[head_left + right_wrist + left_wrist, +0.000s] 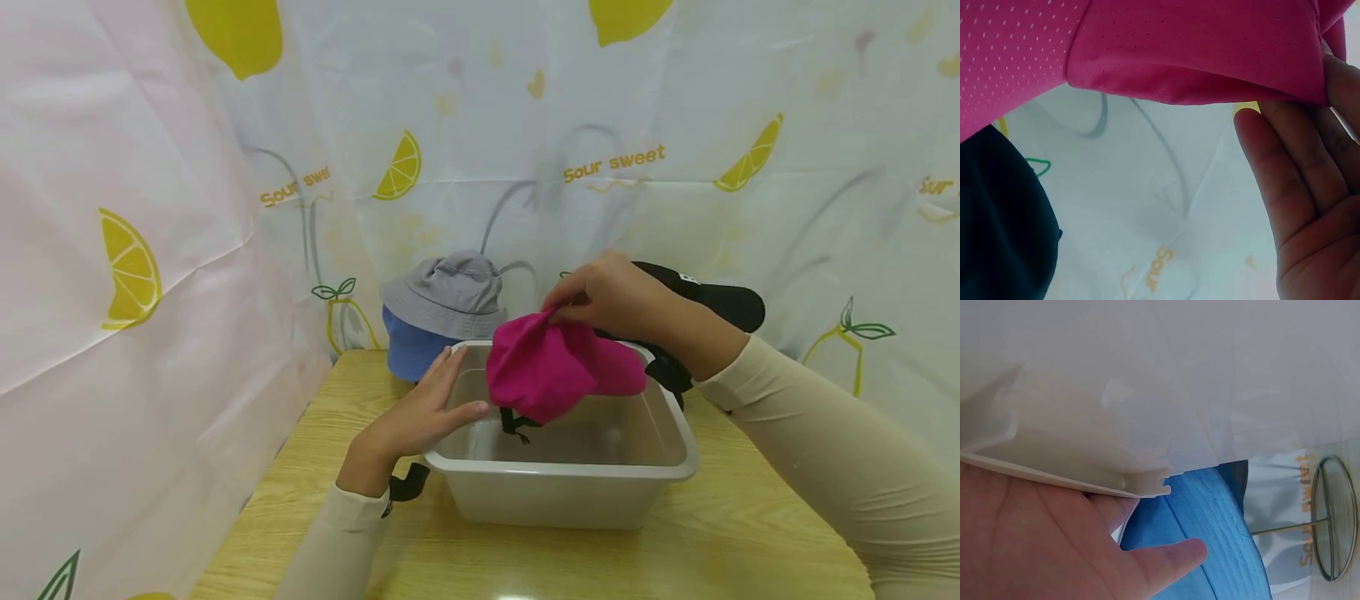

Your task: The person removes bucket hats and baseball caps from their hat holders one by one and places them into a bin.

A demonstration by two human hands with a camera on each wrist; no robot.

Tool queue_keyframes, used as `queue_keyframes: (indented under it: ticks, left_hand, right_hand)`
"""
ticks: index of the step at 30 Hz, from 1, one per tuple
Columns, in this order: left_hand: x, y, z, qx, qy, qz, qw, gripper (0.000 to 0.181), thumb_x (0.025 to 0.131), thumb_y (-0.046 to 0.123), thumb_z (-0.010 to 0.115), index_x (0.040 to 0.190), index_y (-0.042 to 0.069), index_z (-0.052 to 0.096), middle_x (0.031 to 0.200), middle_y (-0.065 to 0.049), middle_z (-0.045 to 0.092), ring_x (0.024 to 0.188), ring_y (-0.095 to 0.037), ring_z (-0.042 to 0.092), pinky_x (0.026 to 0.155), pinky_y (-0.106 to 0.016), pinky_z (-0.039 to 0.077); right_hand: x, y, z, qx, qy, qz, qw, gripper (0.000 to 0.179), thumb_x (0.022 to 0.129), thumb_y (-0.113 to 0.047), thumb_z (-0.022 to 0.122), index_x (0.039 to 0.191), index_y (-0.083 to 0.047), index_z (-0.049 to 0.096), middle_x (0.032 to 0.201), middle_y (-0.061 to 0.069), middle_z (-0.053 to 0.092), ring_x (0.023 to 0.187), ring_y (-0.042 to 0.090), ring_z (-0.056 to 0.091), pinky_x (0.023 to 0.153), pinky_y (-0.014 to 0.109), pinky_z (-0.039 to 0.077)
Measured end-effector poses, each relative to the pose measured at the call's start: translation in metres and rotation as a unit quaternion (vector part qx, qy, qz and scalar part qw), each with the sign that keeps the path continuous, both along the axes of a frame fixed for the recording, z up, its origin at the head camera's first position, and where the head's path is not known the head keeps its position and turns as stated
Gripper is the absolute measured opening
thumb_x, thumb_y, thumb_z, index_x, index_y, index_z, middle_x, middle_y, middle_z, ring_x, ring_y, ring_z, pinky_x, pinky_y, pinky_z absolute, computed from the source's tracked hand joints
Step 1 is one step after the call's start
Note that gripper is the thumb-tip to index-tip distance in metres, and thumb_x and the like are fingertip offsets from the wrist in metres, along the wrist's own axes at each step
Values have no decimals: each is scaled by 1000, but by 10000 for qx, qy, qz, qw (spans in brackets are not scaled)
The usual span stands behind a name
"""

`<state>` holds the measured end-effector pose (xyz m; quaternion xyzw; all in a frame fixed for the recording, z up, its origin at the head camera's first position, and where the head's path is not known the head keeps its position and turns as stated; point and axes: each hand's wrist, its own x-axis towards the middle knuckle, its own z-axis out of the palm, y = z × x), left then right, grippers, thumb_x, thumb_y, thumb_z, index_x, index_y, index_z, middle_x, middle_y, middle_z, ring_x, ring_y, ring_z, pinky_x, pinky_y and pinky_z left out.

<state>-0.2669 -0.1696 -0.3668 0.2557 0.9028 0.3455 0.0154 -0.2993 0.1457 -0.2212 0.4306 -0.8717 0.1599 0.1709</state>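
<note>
The cap is pink, the tub whitish, one hat grey, another hat blue. The cloth is white with yellow lemons.

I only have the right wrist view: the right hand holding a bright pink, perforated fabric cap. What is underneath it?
Observer: The pink cap hangs over an off-white rectangular plastic bin.
Operator: Is anything at the bin's left side?
Observer: Yes, the left hand rests against its left rim.
Operator: And beyond the bin?
Observer: A grey fabric bucket hat sits on top of a blue fabric hat, past the back left corner.
</note>
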Motion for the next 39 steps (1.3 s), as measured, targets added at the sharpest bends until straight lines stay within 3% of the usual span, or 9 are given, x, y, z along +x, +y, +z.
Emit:
queue_keyframes:
  ticks: [8, 12, 25, 33, 39]
  left_hand:
    - [1, 0, 1, 25, 0, 7, 10000, 98, 96, 69, 55, 168, 29, 2, 175, -8, -3, 162, -27, -8, 125, -64, 16]
    - [1, 0, 1, 52, -18, 7, 10000, 98, 96, 69, 55, 168, 27, 3, 175, -8, -4, 162, -28, -8, 125, -65, 16]
    - [1, -1, 1, 51, -46, -17, 10000, 99, 96, 69, 55, 169, 24, 4, 175, -7, -4, 162, -27, -8, 124, -67, 17]
    - [0, -1, -1, 86, -50, -36, 9999, 100, 96, 69, 56, 169, 24, 4, 176, -5, -3, 162, -26, -9, 124, -67, 17]
    - [0, -1, -1, 65, -40, -54, 10000, 100, 96, 69, 56, 169, 23, 5, 176, -1, -1, 162, -25, -10, 124, -67, 17]
  right_hand:
    - [-2, -11, -15, 218, -376, -82, 9990, 14, 88, -19, 85, 100, -26, 85, 91, -13, 78, 82, 4, 70, 76, 29, 61]
    - [0, -16, -21, 311, -503, -72, 9982, 15, 88, -17, 84, 101, -24, 85, 92, -13, 78, 79, 2, 69, 75, 27, 60]
    - [5, -31, -47, 885, -3, 545, 9946, 19, 89, -16, 83, 108, -19, 84, 96, -6, 80, 83, 8, 75, 78, 25, 61]
    - [14, -40, -55, 1173, -316, 751, 9897, 20, 90, -15, 81, 109, -20, 84, 99, -7, 80, 90, 11, 75, 83, 27, 61]
    - [18, -43, -56, 1060, -518, 556, 9915, 21, 90, -16, 82, 109, -21, 84, 98, -7, 80, 88, 10, 75, 80, 25, 61]
